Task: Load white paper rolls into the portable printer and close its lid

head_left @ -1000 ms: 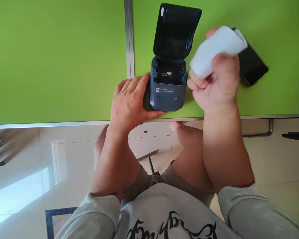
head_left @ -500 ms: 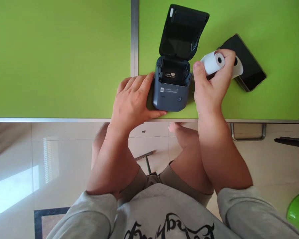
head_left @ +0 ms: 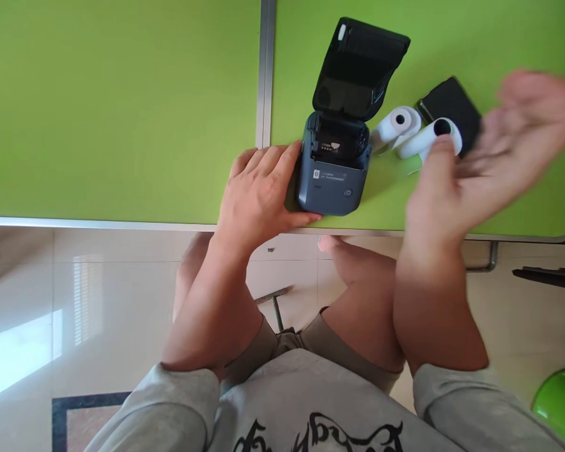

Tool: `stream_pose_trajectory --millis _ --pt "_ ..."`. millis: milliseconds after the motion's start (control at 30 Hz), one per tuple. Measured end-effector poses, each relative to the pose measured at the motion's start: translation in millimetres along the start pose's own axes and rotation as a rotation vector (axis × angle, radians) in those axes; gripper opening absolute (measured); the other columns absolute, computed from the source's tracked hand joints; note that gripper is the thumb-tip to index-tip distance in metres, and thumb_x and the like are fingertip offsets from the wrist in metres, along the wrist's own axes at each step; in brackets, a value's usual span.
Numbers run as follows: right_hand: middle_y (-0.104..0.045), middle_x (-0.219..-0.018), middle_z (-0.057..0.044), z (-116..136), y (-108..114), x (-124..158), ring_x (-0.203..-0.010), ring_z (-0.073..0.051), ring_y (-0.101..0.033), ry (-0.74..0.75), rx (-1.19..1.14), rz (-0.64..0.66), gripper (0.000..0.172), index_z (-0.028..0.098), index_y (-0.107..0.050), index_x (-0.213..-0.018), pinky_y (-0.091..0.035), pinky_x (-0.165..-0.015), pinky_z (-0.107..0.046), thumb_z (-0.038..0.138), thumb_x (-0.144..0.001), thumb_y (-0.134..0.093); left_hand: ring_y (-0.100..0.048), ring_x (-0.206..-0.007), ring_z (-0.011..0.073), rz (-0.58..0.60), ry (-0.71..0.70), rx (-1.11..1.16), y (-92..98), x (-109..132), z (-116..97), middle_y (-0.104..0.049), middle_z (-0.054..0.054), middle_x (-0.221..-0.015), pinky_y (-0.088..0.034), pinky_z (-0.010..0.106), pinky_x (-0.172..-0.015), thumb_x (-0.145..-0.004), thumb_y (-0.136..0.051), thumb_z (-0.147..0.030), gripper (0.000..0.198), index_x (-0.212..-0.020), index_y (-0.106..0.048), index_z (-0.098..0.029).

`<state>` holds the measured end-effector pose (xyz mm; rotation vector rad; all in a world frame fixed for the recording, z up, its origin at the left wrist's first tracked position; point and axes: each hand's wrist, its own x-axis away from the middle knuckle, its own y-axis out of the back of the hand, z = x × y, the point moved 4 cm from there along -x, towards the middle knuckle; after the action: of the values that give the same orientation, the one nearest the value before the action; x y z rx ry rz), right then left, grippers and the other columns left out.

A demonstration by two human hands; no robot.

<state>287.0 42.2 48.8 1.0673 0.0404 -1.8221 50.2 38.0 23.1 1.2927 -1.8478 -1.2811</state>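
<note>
Green table [head_left: 122, 113] beneath everything. Dark printer [head_left: 329, 188], lid up, against inner side of left hand [head_left: 258, 194]: half-spread, touching without wrapping round, thumb along printer front. Right hand [head_left: 484, 182] blurred, splayed, no hold visible. Phone [head_left: 452, 103] beside it, part-hidden. Two white paper rolls [head_left: 390, 130] between hands; right thumb overlaps one, contact unclear.

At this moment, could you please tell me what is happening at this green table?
A person's left hand rests against a rounded blue-grey plastic device, whose black plastic lid stands open. The right hand, blurred, is spread open near two white paper rolls, its thumb overlapping the closer one in view; whether it touches is unclear. The rolls lie right of the device; the closer one overlaps a black rectangular phone in the picture.
</note>
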Motion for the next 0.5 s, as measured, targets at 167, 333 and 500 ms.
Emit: stream_pose_trajectory --millis 167,333,500 --pt "-0.053 -0.126 -0.001 -46.5 17.3 -6.1 -0.116 -0.024 -0.055 0.062 0.203 -0.028 0.067 0.035 -0.049 -0.131 -0.047 -0.100 -0.049 0.019 -0.071 -0.071 -0.053 -0.132 0.0363 -0.003 0.004 0.014 1.0 -0.6 -0.4 -0.057 0.015 -0.141 -0.032 0.046 -0.118 -0.070 -0.082 -0.064 0.101 -0.149 -0.040 -0.018" --pt "-0.054 -0.115 -0.008 -68.9 7.8 0.3 -0.109 -0.025 -0.054 -0.109 0.101 -0.038 0.047 0.027 -0.061 -0.111 -0.050 -0.096 -0.046 0.019 -0.069 -0.080 -0.052 -0.133 0.0380 0.004 0.023 0.052 0.8 -1.6 0.3 -0.057 0.015 -0.142 -0.032 0.047 -0.118 -0.068 -0.083 -0.064 0.101 -0.149 -0.041 -0.020" --pt "-0.055 -0.119 -0.008 -37.9 -8.9 -8.1 -0.124 -0.027 -0.054 -0.188 -0.126 0.303 0.019 0.028 -0.059 -0.111 -0.053 -0.094 -0.044 0.033 -0.093 -0.060 -0.053 -0.132 0.0380 -0.015 0.018 0.042 1.0 -1.7 1.3 -0.058 0.014 -0.141 -0.034 0.049 -0.116 -0.067 -0.083 -0.063 0.100 -0.148 -0.041 -0.022"
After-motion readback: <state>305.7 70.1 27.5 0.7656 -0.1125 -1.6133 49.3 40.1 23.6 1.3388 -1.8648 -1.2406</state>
